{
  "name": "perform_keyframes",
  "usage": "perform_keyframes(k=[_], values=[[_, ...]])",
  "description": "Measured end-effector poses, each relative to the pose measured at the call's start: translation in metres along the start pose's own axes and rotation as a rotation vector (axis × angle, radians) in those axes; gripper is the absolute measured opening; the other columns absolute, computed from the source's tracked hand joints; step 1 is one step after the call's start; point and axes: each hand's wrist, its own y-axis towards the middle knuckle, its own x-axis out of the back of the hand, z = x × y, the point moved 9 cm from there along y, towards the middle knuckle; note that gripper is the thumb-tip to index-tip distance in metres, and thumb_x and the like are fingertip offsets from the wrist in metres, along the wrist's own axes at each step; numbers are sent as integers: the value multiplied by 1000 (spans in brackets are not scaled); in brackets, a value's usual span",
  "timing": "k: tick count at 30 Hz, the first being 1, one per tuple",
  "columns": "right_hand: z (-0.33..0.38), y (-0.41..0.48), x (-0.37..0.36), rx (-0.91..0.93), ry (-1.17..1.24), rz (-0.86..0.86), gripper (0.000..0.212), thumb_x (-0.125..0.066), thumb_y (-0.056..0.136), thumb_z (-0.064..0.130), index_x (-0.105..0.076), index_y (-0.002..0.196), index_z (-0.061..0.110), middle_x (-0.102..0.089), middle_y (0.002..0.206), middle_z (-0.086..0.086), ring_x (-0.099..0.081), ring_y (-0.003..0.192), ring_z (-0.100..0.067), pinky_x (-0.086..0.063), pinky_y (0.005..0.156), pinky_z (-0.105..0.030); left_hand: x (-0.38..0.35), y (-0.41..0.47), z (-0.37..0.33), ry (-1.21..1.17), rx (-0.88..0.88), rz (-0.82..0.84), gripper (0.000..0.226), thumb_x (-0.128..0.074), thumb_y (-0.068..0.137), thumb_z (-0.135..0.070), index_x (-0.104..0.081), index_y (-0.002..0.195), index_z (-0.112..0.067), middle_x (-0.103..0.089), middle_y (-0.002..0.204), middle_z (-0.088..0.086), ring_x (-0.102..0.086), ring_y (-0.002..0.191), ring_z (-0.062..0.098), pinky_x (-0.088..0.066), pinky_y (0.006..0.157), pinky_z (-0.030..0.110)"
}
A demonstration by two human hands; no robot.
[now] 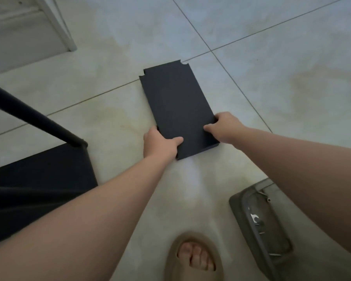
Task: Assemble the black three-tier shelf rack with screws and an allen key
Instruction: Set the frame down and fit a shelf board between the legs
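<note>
A black rectangular shelf board [176, 106] with notched corners lies flat on the tiled floor in the middle of the view. My left hand [160, 144] grips its near left corner, thumb on top. My right hand [223, 126] grips its near right corner, thumb lying on the top face. At the left, a black pole [28, 116] slants down onto another black shelf board [39, 179]. A grey tray [259, 224] at the lower right holds screws and a small wrench.
A white furniture leg [59, 23] and a step stand at the top left. My foot in a beige slipper [193, 258] is at the bottom centre, beside the tray. Pale tiles with grout lines stretch to the right and far side.
</note>
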Motion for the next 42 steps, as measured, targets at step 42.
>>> perform_keyframes(k=[42], values=[[168, -483, 319, 547, 1076, 140, 27, -63, 99, 27, -69, 123, 16, -73, 119, -11, -74, 103, -30, -58, 86, -38, 331, -485, -380, 160, -835, -5, 57, -74, 84, -6, -58, 136, -22, -68, 103, -4, -71, 85, 19, -55, 63, 23]])
